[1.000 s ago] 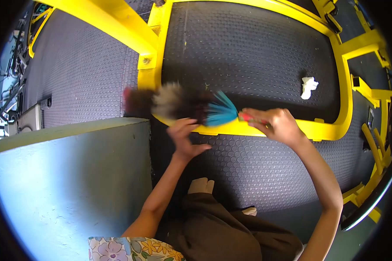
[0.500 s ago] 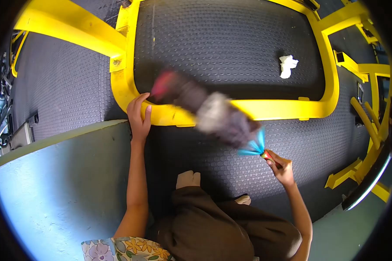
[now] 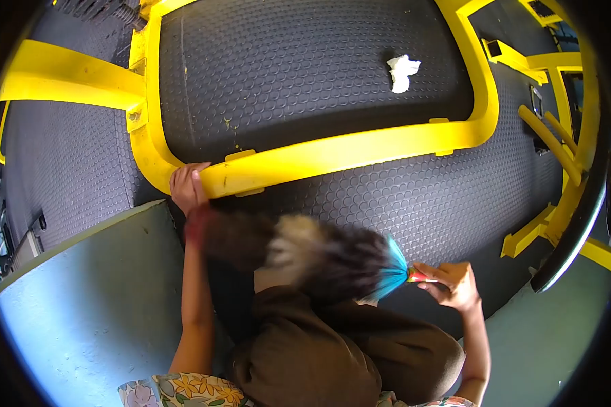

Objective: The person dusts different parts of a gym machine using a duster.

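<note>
My right hand (image 3: 455, 285) is closed round the short red handle of a fluffy duster (image 3: 346, 261). Dark feathers with a pale band in the middle and blue ones near the handle make up its head, blurred by motion. The red tip of the duster lies over my left forearm. At the rounded corner of a yellow metal frame (image 3: 346, 149), my left hand (image 3: 189, 188) is wrapped on the bar, fingers over its top. A crumpled white tissue (image 3: 402, 72) rests on the black mat inside the frame.
Black studded matting (image 3: 428, 203) covers the floor. A pale blue-green low wall (image 3: 88, 292) stands at the left. More yellow metal bars (image 3: 550, 146) and a curved black edge (image 3: 577, 237) are at the right. My bent knees are at the bottom.
The duster has swung down from over the yellow bar to below it, nearer my knees. The view has shifted, so the frame and tissue appear further left and higher. Both hands keep their holds.
</note>
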{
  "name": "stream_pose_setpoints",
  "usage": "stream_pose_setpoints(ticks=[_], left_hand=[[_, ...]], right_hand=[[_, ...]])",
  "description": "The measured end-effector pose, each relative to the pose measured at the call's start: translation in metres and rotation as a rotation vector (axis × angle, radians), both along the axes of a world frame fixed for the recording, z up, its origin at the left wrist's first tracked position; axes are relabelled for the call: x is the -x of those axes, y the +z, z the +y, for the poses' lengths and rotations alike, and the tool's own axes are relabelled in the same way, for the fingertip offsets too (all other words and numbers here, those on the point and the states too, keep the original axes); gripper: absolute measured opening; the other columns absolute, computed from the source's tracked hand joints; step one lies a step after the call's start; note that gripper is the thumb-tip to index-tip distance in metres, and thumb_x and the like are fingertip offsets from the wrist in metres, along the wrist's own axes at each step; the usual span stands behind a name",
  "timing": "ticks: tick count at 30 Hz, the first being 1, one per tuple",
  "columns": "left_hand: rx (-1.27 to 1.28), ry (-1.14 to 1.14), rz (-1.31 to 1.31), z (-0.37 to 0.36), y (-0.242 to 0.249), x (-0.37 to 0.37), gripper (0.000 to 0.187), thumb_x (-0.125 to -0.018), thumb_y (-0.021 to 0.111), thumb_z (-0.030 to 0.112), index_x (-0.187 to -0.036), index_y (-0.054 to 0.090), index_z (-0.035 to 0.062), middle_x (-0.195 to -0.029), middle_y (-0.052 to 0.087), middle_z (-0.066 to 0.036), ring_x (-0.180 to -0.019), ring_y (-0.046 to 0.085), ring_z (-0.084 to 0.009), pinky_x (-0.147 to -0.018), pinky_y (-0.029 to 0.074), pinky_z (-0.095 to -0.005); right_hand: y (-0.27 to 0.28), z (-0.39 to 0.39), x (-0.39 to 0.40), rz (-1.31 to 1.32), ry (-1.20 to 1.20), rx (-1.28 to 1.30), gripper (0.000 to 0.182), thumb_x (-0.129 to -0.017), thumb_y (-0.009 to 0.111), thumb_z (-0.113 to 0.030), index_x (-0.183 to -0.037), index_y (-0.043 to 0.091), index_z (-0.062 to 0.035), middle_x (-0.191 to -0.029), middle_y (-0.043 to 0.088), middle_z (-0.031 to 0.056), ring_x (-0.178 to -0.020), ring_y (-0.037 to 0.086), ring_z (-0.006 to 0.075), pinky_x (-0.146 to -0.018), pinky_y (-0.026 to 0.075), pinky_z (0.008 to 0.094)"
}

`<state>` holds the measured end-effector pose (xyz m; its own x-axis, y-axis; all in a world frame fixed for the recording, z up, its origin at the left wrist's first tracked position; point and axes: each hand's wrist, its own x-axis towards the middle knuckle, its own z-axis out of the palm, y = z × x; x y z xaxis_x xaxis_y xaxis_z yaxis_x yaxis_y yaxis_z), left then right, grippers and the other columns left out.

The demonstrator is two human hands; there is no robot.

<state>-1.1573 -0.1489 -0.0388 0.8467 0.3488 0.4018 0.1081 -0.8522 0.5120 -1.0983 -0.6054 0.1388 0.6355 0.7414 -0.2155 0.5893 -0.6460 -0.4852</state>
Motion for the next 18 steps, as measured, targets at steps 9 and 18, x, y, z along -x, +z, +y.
stream_pose_setpoints(ticks=[9, 18], left_hand=[[-0.037, -0.034, 0.04, 0.003, 0.007, 0.003, 0.027, -0.087, 0.039, 0.018, -0.083, 0.061, 0.0028, -0.08, 0.059, -0.009, -0.079, 0.053, -0.0255, -0.08, 0.036, -0.0358], [-0.17, 0.012, 0.0, 0.0, -0.004, 0.0, 0.023, -0.083, 0.048, 0.023, -0.08, 0.059, 0.0039, -0.079, 0.058, -0.009, -0.077, 0.053, -0.0275, -0.077, 0.037, -0.0363]], right_hand=[[0.04, 0.034, -0.067, -0.218, -0.046, 0.206, 0.03, -0.073, 0.067, -0.031, -0.101, 0.065, -0.0193, -0.056, 0.059, 0.0012, -0.043, 0.053, 0.0116, -0.044, 0.044, 0.0269], [0.087, 0.033, -0.079, -0.119, -0.033, 0.293, 0.029, -0.071, 0.068, -0.019, -0.098, 0.066, -0.0098, -0.064, 0.063, 0.0079, -0.048, 0.058, 0.0172, -0.049, 0.046, 0.0275]])
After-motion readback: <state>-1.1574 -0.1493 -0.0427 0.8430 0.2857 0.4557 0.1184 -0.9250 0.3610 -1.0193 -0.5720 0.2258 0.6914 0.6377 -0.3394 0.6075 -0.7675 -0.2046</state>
